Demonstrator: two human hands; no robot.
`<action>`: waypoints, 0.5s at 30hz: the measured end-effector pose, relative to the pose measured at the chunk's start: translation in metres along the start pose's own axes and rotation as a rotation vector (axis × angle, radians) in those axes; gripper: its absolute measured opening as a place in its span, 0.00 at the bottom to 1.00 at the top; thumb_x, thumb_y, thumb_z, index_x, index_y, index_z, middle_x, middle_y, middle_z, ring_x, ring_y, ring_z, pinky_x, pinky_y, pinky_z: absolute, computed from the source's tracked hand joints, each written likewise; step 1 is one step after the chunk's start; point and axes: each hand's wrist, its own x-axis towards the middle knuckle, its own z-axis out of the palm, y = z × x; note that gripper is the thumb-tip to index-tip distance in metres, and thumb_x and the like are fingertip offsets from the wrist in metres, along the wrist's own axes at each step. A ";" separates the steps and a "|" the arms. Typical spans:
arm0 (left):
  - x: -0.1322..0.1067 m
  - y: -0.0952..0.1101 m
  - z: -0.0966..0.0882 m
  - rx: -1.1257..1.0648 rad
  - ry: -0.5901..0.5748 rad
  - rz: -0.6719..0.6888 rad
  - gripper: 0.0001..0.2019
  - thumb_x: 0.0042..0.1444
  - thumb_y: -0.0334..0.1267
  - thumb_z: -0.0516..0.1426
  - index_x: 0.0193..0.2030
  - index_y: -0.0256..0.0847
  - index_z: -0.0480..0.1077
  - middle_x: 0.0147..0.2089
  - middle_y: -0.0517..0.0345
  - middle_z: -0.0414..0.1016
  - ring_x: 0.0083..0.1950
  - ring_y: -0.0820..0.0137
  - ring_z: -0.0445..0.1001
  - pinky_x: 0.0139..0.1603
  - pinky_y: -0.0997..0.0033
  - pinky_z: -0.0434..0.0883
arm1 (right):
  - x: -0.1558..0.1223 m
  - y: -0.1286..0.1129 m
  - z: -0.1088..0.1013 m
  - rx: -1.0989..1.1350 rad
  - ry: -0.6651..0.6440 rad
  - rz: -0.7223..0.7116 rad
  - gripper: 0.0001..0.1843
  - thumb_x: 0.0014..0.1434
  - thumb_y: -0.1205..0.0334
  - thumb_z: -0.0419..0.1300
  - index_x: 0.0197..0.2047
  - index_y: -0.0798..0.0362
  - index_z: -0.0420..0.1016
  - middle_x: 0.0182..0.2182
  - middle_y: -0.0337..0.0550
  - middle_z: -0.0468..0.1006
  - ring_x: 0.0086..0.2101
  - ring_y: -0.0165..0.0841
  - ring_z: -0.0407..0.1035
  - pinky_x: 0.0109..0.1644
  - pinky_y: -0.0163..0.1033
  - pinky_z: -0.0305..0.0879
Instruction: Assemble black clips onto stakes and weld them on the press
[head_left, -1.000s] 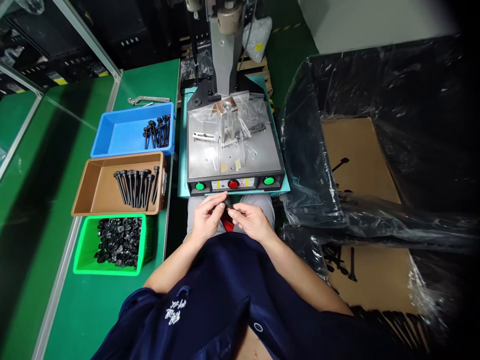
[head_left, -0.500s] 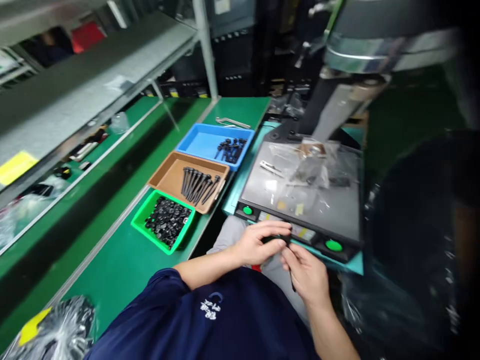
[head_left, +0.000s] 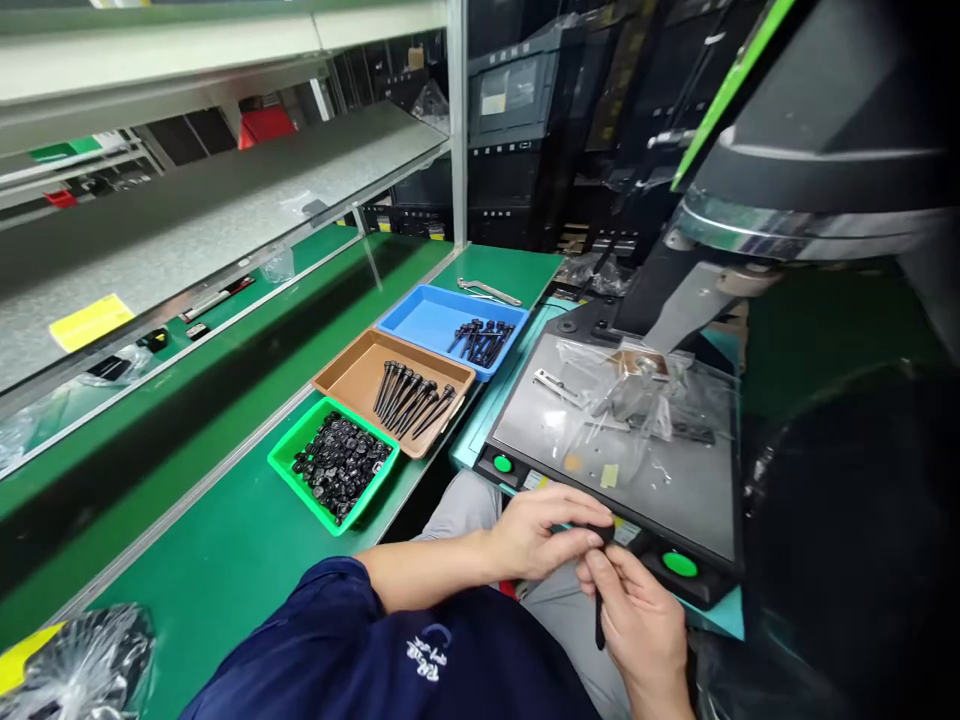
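Observation:
My left hand [head_left: 547,530] and my right hand [head_left: 637,620] meet just in front of the machine's control panel [head_left: 660,560]. Together they pinch a small black part [head_left: 600,533]. A thin black stem of a black pin [head_left: 599,625] hangs down from the fingers of my right hand. Both hands have their fingers closed around these pieces. To my left stand a green bin of black small parts [head_left: 337,465], a brown tray of long black pins [head_left: 409,397] and a blue tray of black pins [head_left: 480,340].
The machine's metal plate [head_left: 675,480] carries a fixture wrapped in clear plastic [head_left: 637,395], with green buttons [head_left: 679,564] at the front. A metal tool [head_left: 487,292] lies behind the blue tray. A shelf frame and glass panel run along the green bench [head_left: 225,540] at left.
The view has swung left and up, so the trays now sit left of centre. My hands stay together on the small black part, with the pin's stem now hanging below my right hand.

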 end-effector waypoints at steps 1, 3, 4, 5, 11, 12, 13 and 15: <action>0.000 0.000 -0.002 -0.009 -0.006 -0.006 0.13 0.64 0.44 0.56 0.49 0.41 0.77 0.50 0.47 0.80 0.52 0.65 0.78 0.54 0.64 0.75 | -0.001 -0.002 0.001 0.046 -0.034 0.024 0.22 0.58 0.39 0.61 0.31 0.51 0.77 0.21 0.43 0.74 0.21 0.35 0.68 0.25 0.39 0.68; 0.000 0.000 -0.004 -0.007 -0.034 -0.016 0.12 0.64 0.42 0.56 0.49 0.43 0.77 0.50 0.48 0.80 0.52 0.64 0.78 0.55 0.61 0.75 | -0.002 -0.006 0.003 0.161 -0.078 0.084 0.23 0.61 0.40 0.58 0.40 0.52 0.78 0.24 0.43 0.75 0.23 0.35 0.68 0.27 0.40 0.69; -0.001 -0.002 -0.004 0.004 -0.056 -0.007 0.11 0.64 0.42 0.56 0.49 0.44 0.77 0.49 0.49 0.81 0.52 0.63 0.78 0.56 0.59 0.74 | -0.002 -0.008 0.004 0.222 -0.053 0.103 0.25 0.62 0.39 0.57 0.44 0.52 0.78 0.25 0.43 0.75 0.24 0.35 0.68 0.27 0.40 0.69; -0.002 -0.004 -0.003 0.012 -0.076 0.001 0.11 0.64 0.40 0.57 0.49 0.45 0.78 0.49 0.50 0.81 0.52 0.63 0.78 0.56 0.58 0.73 | -0.001 -0.008 0.005 0.250 -0.037 0.124 0.26 0.61 0.39 0.57 0.47 0.52 0.78 0.26 0.43 0.75 0.24 0.35 0.68 0.27 0.40 0.69; -0.004 -0.019 0.006 -0.036 -0.112 -0.008 0.12 0.60 0.35 0.60 0.50 0.47 0.78 0.52 0.49 0.79 0.54 0.63 0.75 0.57 0.56 0.72 | 0.006 0.001 -0.006 0.365 -0.036 0.208 0.23 0.56 0.44 0.65 0.49 0.50 0.78 0.33 0.45 0.79 0.29 0.35 0.70 0.31 0.40 0.69; -0.002 -0.023 0.005 -0.048 -0.098 -0.038 0.13 0.59 0.36 0.61 0.50 0.46 0.78 0.54 0.49 0.78 0.56 0.62 0.75 0.58 0.56 0.71 | 0.006 0.002 -0.010 0.381 -0.022 0.218 0.23 0.55 0.45 0.67 0.48 0.50 0.78 0.35 0.45 0.79 0.30 0.35 0.71 0.32 0.40 0.69; 0.002 -0.028 0.002 -0.057 -0.067 -0.088 0.14 0.58 0.37 0.62 0.51 0.45 0.78 0.54 0.48 0.77 0.56 0.62 0.74 0.58 0.56 0.71 | 0.005 0.004 -0.014 0.396 -0.003 0.228 0.23 0.53 0.46 0.68 0.48 0.50 0.78 0.36 0.46 0.80 0.31 0.35 0.71 0.33 0.39 0.69; 0.011 -0.042 -0.005 -0.079 0.046 -0.255 0.14 0.56 0.38 0.63 0.49 0.43 0.78 0.52 0.47 0.78 0.54 0.61 0.76 0.58 0.55 0.71 | 0.004 0.006 -0.022 0.422 0.047 0.247 0.22 0.52 0.47 0.69 0.46 0.50 0.78 0.35 0.45 0.80 0.32 0.34 0.71 0.34 0.39 0.68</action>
